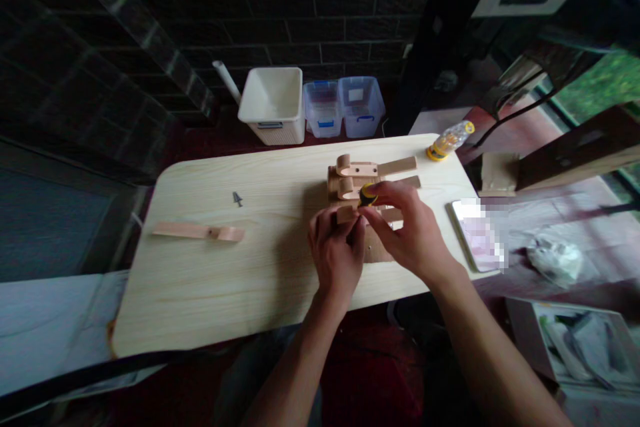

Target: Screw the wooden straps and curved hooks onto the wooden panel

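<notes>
In the head view, my right hand (415,230) grips the yellow and black handle of a short screwdriver (369,192) from above, with fingers closed on it. My left hand (336,255) pinches a curved wooden hook piece (345,215) just below the handle. That hook piece lies on a brown wooden block (377,252); a small screw or hole shows on the block's near part. Two similar wooden hooks (357,168) sit farther back on the block, dark screw holes showing in the rearmost. The screwdriver's tip is hidden by my fingers.
A loose wooden hook piece (200,231) and a few screws (237,199) lie left on the table (210,300). A clear bottle with yellow ends (450,140) stands back right, above a phone (477,233). Plastic bins (273,107) stand behind the table.
</notes>
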Available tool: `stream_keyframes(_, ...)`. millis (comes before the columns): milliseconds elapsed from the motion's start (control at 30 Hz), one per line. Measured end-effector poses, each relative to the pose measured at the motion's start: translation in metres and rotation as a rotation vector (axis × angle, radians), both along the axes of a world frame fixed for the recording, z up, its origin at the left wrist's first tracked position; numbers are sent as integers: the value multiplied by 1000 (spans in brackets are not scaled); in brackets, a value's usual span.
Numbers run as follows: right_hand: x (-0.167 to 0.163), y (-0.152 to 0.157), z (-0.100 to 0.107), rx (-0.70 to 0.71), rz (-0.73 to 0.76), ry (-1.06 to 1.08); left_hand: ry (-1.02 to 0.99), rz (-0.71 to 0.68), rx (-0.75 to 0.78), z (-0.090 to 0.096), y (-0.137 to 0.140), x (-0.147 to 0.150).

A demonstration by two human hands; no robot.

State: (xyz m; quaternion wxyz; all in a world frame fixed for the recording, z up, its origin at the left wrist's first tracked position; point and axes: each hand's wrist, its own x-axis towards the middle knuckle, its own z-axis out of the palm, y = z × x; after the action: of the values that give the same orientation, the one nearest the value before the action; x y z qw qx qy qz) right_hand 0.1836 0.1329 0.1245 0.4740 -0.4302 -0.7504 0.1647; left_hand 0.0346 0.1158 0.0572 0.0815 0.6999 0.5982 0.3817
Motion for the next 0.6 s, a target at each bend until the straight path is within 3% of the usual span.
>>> stream_keyframes(333,1,-6,8,7,-2,-14,-19,20,16,0,0,2)
stream_keyframes(600,2,-2,-3,-13,4,70,1,7,5,-2,0,1)
